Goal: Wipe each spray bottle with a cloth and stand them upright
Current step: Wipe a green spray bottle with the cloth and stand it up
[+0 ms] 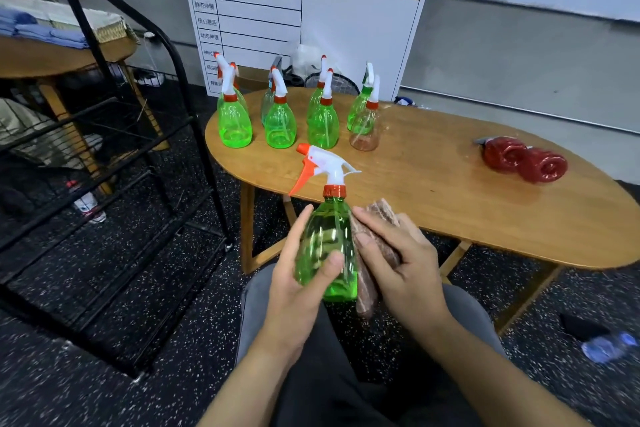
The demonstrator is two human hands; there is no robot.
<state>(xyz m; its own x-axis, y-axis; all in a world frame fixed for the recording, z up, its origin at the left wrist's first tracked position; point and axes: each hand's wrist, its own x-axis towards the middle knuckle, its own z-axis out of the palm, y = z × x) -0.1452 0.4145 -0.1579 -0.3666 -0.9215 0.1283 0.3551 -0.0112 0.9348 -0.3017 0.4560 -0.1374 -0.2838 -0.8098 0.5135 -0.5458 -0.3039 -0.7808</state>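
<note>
The bench [433, 184] is the biggest thing: a long wood top w/ round ends, smooth and a bit shiny, just past both hands. On it, up and away from the hands, a bunch of standing bottles [280, 125] wait in rows. Most are see-thru green plastic, fat at the bottom and thin at the neck, w/ white and orange squirt tops; one looks clear pink. Far off to the right side lie two red bottles [524, 161] on their sides, touching each other.

The step now, I think, is wiping. The left hand [298, 291] has its grip curled round a green bottle [327, 246], held upright over the lap, near the bench edge. The right hand [398, 260] pinches a brownish cloth [377, 239] and presses it on the bottle's right side. The cloth looks soft and ribbed, bunched up.

Next move prob needs the bottle turned so the cloth rubs the other sides, then stood w/ the rest. The red ones look not yet done.
</note>
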